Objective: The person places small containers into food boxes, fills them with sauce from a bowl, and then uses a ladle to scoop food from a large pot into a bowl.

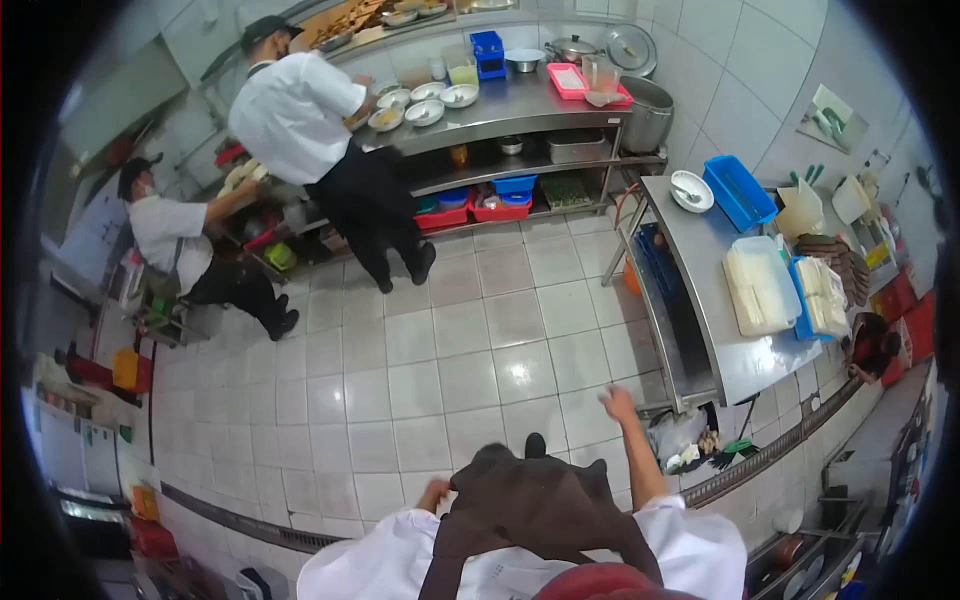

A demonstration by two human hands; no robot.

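I stand on a white tiled floor (440,370) in a kitchen, wearing a white shirt and a dark apron (530,505). My right hand (617,402) is raised out to the right over the floor, empty, with its fingers loosely apart. It is near the corner of a steel table (750,365). My left hand (432,492) hangs low beside the apron and holds nothing that I can see. Its fingers are too small and curled to read.
The steel table on the right carries a blue crate (738,190), a white bowl (691,190) and white lidded tubs (760,285). A far steel counter (520,105) holds bowls and trays. One person in white (300,120) stands there, and another (175,240) bends at the left.
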